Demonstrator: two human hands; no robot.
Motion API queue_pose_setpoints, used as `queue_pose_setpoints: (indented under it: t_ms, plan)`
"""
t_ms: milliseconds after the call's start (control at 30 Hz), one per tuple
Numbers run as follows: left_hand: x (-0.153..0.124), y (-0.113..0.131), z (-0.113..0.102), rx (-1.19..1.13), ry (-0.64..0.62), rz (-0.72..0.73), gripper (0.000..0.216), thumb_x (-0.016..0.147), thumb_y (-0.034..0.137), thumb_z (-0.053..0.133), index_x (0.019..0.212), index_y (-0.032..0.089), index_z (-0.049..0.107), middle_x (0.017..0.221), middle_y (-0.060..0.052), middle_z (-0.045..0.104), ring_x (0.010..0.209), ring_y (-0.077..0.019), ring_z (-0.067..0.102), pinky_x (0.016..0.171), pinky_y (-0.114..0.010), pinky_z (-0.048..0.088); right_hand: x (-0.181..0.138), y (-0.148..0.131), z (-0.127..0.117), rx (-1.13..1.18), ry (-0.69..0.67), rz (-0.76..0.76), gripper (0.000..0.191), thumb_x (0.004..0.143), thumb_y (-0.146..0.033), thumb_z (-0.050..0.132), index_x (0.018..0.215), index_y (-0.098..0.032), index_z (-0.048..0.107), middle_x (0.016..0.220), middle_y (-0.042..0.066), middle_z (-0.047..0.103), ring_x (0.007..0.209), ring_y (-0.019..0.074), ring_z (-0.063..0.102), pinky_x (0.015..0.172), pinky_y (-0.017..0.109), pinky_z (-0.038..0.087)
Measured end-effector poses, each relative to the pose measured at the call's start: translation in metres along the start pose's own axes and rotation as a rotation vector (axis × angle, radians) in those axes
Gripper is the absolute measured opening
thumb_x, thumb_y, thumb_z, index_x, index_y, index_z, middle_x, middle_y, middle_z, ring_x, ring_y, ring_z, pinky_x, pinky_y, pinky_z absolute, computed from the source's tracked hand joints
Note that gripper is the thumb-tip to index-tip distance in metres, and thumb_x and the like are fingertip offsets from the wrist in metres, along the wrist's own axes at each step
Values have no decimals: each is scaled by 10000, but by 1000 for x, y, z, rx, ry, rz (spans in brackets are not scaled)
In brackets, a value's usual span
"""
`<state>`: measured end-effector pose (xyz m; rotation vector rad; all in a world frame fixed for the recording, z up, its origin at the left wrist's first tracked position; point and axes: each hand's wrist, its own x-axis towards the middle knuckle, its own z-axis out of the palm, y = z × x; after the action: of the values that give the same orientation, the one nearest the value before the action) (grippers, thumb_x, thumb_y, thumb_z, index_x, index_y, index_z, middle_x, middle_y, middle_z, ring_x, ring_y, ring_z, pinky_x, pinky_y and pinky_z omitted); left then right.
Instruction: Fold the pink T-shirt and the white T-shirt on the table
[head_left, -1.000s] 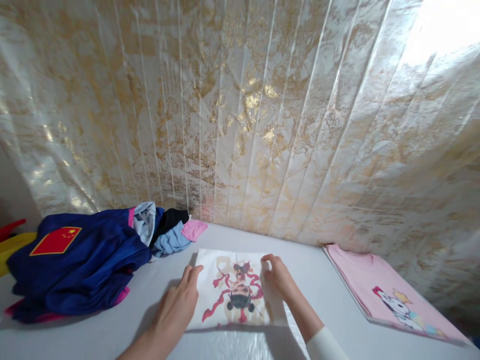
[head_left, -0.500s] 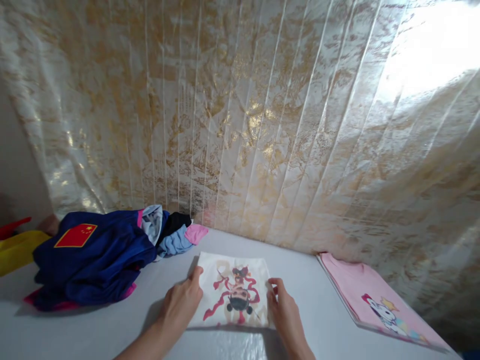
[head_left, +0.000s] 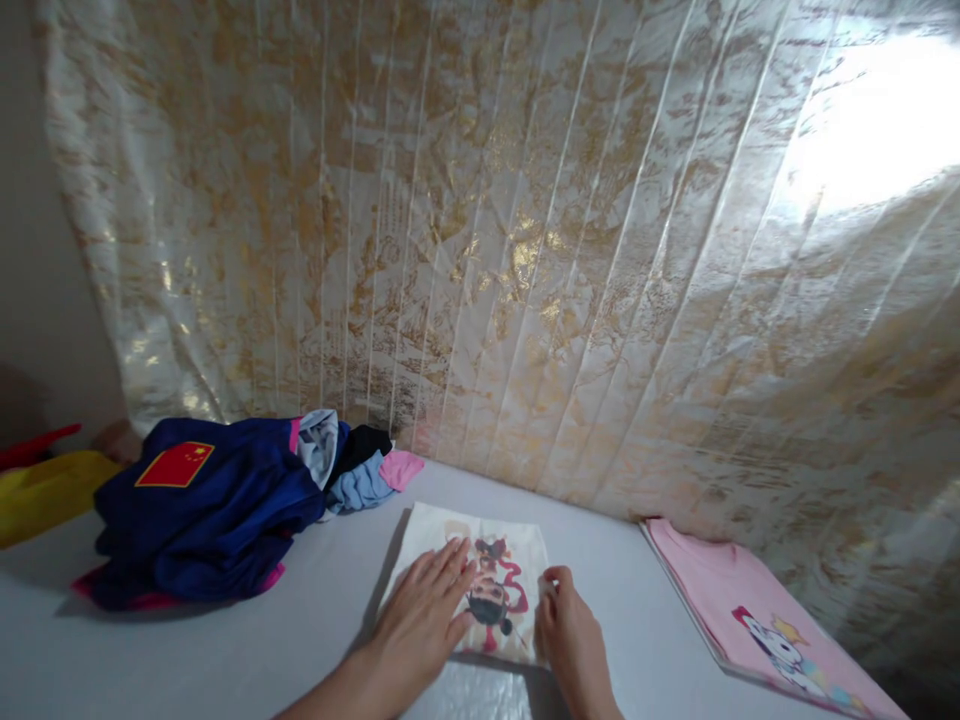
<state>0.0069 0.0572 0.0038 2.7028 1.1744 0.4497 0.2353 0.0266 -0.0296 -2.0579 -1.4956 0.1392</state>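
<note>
A folded white shirt with a printed cartoon figure in red ribbons lies on the pale table in front of me; the figure is upside down from my side. My left hand rests flat across the shirt's left half, fingers stretched out, covering part of the print. At the shirt's right edge, my right hand has its thumb and fingers pinched together on the fabric.
To the left sits a heap of clothes, with a navy garment bearing a red flag patch, and blue and pink pieces. Yellow cloth lies farther left. A folded pink shirt lies right. Shiny patterned sheeting hangs behind.
My left hand has gone from gripping the white shirt's left edge to lying flat on top of it. My right hand stays at the right edge. The view has shifted slightly.
</note>
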Motion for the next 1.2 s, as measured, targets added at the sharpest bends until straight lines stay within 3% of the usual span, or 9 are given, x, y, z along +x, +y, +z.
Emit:
queue_pose_setpoints:
  t_ms: [167, 300, 433, 667, 767, 867, 1067, 1200]
  plan:
    - [-2, -2, 1, -116, -111, -22, 509, 954, 318, 440, 1457, 287, 374, 1547, -57, 262, 1441, -263, 174, 1150, -498, 190, 14, 15, -9, 182, -75, 42, 193, 813, -249, 376, 970, -245, 489, 744, 14, 679, 678, 193, 668, 625, 271, 449]
    - [11, -4, -9, -154, -176, -16, 534, 897, 319, 524, 1421, 336, 426, 1555, -61, 239, 1440, -299, 150, 1132, -550, 185, 33, 24, -19, 334, -179, 145, 238, 778, -293, 398, 984, -232, 501, 709, -5, 651, 501, 169, 616, 433, 248, 419]
    - [31, 1, -1, -203, -155, 52, 571, 910, 370, 511, 1457, 295, 371, 1564, -60, 197, 1446, -268, 152, 1152, -517, 151, 52, 25, -25, 377, -283, 153, 160, 776, -312, 415, 810, -220, 542, 567, -23, 605, 406, 148, 570, 367, 222, 376]
    - [38, 3, 17, -211, -153, 98, 658, 868, 352, 561, 1479, 301, 323, 1576, -15, 161, 1455, -250, 131, 1171, -464, 126, 88, 20, -15, 351, -300, 132, 246, 781, -387, 463, 614, -216, 520, 458, -33, 525, 368, 127, 502, 378, 216, 333]
    - [38, 1, 16, -223, -136, 91, 676, 828, 354, 609, 1458, 304, 368, 1571, -18, 198, 1449, -257, 161, 1170, -453, 138, 99, 17, -9, 327, -268, 99, 342, 767, -484, 475, 560, -214, 506, 459, -24, 500, 420, 130, 482, 431, 233, 339]
    - [39, 0, 16, -228, -135, 75, 690, 782, 356, 659, 1427, 308, 419, 1567, -24, 220, 1442, -250, 194, 1168, -434, 158, 104, 15, -7, 305, -190, 38, 390, 730, -542, 494, 534, -205, 505, 592, 12, 562, 582, 153, 523, 542, 248, 368]
    - [41, 1, 18, -121, -124, -108, 907, 701, 513, 710, 1477, 217, 344, 1572, -107, 167, 1451, -323, 99, 1164, -512, 99, 100, 20, -2, 245, -85, 49, 346, 744, -475, 415, 524, -215, 475, 546, 15, 532, 570, 162, 487, 536, 260, 322]
    - [40, 4, 18, -72, -136, -142, 926, 702, 582, 680, 1482, 229, 330, 1575, -104, 145, 1452, -333, 66, 1154, -557, 26, 96, 21, 3, 171, -11, 41, 297, 740, -410, 435, 517, -220, 480, 566, 40, 578, 595, 176, 507, 562, 265, 331]
